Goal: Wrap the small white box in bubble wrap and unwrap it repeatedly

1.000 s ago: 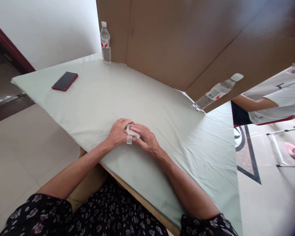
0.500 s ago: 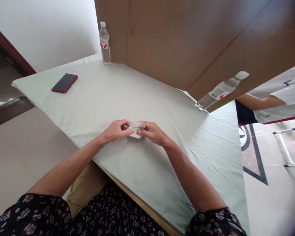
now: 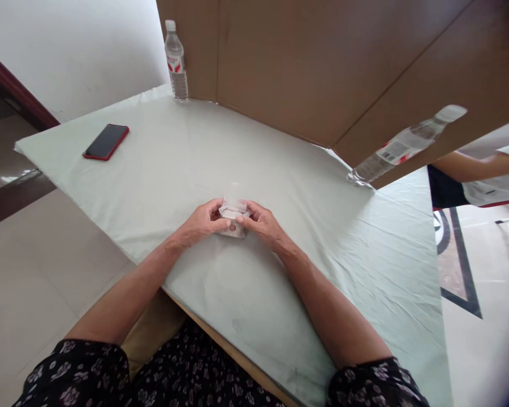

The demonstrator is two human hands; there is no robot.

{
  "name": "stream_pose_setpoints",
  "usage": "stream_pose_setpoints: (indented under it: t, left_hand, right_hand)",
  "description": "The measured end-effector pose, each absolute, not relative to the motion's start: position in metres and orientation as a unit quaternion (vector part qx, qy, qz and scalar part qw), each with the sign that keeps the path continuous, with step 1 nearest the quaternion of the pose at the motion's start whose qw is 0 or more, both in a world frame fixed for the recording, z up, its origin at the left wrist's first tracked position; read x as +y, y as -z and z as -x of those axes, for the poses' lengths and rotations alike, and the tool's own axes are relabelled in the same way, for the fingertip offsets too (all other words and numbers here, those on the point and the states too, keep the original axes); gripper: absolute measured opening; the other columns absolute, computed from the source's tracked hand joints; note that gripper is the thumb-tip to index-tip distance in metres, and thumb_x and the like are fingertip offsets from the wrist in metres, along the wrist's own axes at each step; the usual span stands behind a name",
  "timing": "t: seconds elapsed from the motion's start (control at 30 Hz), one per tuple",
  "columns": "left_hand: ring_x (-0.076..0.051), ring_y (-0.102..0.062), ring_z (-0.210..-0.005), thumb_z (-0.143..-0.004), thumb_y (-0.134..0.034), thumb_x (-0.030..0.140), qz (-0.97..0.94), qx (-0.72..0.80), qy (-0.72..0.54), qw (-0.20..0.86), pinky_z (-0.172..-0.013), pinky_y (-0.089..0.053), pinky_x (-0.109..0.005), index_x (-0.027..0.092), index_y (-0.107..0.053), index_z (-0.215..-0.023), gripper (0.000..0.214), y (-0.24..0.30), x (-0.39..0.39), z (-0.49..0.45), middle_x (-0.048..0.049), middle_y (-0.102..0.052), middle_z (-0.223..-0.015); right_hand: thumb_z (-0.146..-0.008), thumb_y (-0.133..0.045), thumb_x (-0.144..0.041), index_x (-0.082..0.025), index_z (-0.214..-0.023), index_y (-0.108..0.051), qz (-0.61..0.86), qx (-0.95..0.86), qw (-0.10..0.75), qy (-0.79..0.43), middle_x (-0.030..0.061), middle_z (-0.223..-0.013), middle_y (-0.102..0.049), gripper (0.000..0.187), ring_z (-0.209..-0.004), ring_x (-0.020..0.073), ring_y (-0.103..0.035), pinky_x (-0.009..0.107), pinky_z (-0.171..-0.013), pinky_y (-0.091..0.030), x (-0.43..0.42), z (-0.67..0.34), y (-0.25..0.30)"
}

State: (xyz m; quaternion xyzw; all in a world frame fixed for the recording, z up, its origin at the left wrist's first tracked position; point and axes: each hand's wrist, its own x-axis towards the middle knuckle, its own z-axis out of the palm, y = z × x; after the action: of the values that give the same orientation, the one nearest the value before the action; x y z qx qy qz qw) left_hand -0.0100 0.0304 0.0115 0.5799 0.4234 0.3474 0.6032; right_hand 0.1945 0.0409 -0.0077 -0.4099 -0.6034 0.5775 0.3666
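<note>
One small white packet (image 3: 233, 212) is between the left hand (image 3: 200, 220) and right hand (image 3: 263, 225), each grip bent snugly around it, near the six o'clock edge of the table (image 3: 254, 152). The smartphone (image 3: 106, 142) lies at ten o'clock.

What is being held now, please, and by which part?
A small whitish packet, held by its two sides: the left hand at its left, the right hand at its right.
</note>
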Motion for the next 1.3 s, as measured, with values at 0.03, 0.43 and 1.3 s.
stream_pose_setpoints:
  t: [0.03, 0.43, 1.3]
  left_hand:
    - [-0.024, -0.069, -0.105, -0.075, -0.074, 0.036, -0.572, 0.42, -0.352, 0.611, -0.09, -0.055, -0.035, 0.015, -0.059, -0.132, 0.062, -0.01, 0.031, 0.01, -0.0117, -0.07, -0.123]
    - [-0.031, -0.064, -0.119, -0.072, -0.081, 0.031, -0.516, 0.428, -0.371, 0.643, -0.095, -0.055, -0.04, 0.01, -0.03, -0.156, 0.101, -0.004, 0.029, 0.01, -0.0203, -0.06, -0.136]
    - [-0.023, -0.069, -0.102, -0.078, -0.068, 0.03, -0.526, 0.443, -0.365, 0.627, -0.093, -0.053, -0.037, 0.01, -0.021, -0.16, 0.097, -0.002, 0.03, 0.009, -0.0178, -0.063, -0.132]
  right_hand:
    - [-0.078, -0.074, -0.065, -0.019, -0.129, -0.064, 0.415, -0.614, 0.367, -0.562, 0.008, -0.113, -0.074, 0.07, -0.1, 0.0246, -0.07, 0.039, -0.087, -0.056, 0.042, -0.194, 0.009]
    - [-0.082, -0.068, -0.069, -0.027, -0.119, -0.067, 0.444, -0.746, 0.363, -0.34, 0.013, -0.151, -0.052, 0.056, -0.144, 0.0326, -0.045, 0.055, -0.117, -0.036, 0.034, -0.203, 0.011]
    - [-0.076, -0.076, -0.063, -0.022, -0.14, -0.054, 0.493, -0.628, 0.413, -0.438, 0.012, -0.117, -0.069, 0.078, -0.094, 0.0221, -0.067, 0.041, -0.087, -0.056, 0.026, -0.195, 0.026]
